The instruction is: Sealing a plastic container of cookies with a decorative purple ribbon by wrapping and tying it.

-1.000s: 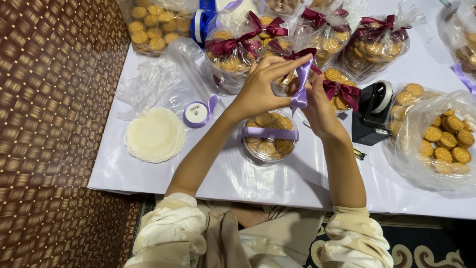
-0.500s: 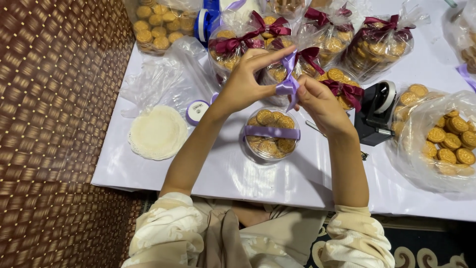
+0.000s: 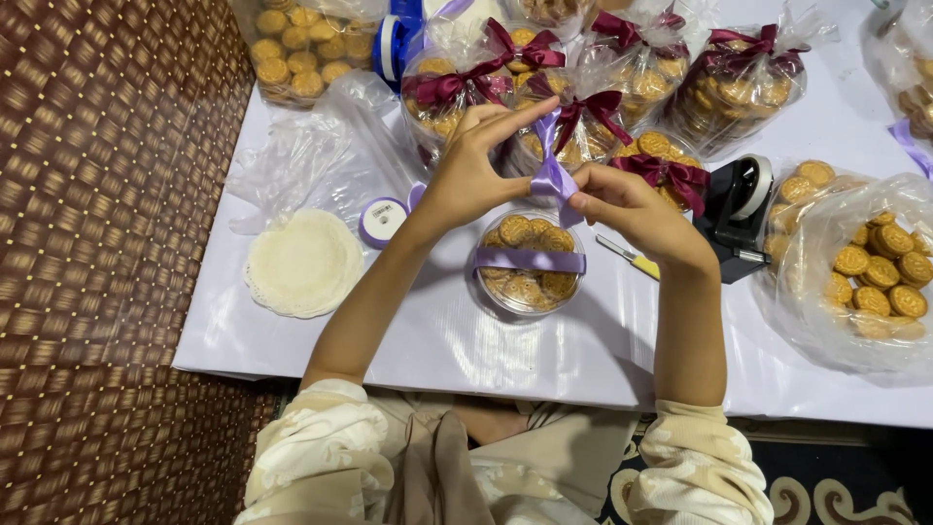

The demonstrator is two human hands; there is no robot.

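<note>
A white-covered bench (image 3: 437, 350) carries everything, with a woven brown surface (image 3: 97, 243) beside it. At the far edge stand several clear bags of cookies tied with maroon bows (image 3: 476, 78), and a large open bag of loose cookies (image 3: 865, 272) lies to the right, next to a black tape dispenser (image 3: 739, 209). To the left rests a stack of white paper doilies (image 3: 301, 262), with a small spool of lilac ribbon (image 3: 382, 221) just beside it. Near the middle sits a round clear tub of cookies (image 3: 528, 262) with a lilac band across its lid. Above this tub, between both hands, the lilac ribbon (image 3: 554, 175) is raised. The left hand (image 3: 471, 170) pinches the ribbon with its fingers (image 3: 520, 115) closed on the upper loop; the right hand (image 3: 632, 204) clamps the ribbon's lower part between thumb and fingers (image 3: 583, 199).
</note>
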